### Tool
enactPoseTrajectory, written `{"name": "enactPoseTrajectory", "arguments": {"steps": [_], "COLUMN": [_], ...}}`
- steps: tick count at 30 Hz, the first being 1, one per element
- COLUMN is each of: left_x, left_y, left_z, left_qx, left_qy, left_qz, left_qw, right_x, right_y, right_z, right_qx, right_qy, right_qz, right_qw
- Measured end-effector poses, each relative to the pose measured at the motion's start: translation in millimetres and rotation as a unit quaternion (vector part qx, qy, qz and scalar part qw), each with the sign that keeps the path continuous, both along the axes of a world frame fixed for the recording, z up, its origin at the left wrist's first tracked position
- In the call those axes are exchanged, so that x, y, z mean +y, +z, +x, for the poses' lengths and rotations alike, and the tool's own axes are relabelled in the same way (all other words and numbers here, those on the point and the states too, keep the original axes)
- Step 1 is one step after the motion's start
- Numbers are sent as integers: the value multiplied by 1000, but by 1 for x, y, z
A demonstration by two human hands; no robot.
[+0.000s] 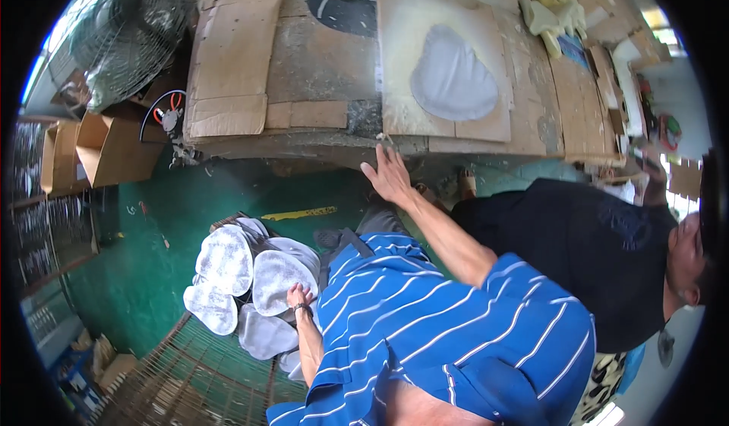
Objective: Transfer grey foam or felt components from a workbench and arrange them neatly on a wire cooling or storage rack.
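My left hand point(301, 298) is at the lower right edge of a pale grey rounded fabric pad point(276, 278), its fingers closed on the rim. That pad lies on top of a pile of similar pads point(225, 259), heaped low on my left. My right hand point(392, 174) reaches forward to the near edge of the worktable, fingers apart and nothing held. Beyond it, another grey rounded pad point(456, 77) lies flat on a cardboard sheet point(399, 61) on the tabletop.
Cardboard pieces point(228, 54) cover the worktable. A large caged fan point(125, 31) and open cardboard boxes point(114, 149) stand at the left. Close on my right is a person in a black shirt point(562, 251). A wire rack point(190, 377) sits below the pile, above a green floor point(144, 274).
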State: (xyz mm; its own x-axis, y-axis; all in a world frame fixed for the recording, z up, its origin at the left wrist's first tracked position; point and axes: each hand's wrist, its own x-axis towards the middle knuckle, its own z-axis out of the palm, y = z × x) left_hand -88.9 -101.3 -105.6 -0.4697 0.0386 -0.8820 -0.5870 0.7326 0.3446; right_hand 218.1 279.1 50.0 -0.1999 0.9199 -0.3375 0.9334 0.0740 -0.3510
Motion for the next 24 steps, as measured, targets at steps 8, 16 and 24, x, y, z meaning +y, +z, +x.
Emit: {"name": "enactPoseTrajectory", "arguments": {"steps": [8,16,24], "left_x": [7,22,17], "left_y": [-6,9,-1], "left_z": [3,0,18], "left_qx": [-30,-42,-60], "left_qy": [-1,-16,-9], "left_qz": [47,54,68], "left_qw": [998,998,996], "right_x": [-20,-22,-11], "right_y": [117,143,140], "right_z": [-8,-12,-1], "right_qx": [844,851,842], "right_qy": [-223,-210,-128], "right_qz": [-286,-330,-388], "right_qw": [396,350,352]}}
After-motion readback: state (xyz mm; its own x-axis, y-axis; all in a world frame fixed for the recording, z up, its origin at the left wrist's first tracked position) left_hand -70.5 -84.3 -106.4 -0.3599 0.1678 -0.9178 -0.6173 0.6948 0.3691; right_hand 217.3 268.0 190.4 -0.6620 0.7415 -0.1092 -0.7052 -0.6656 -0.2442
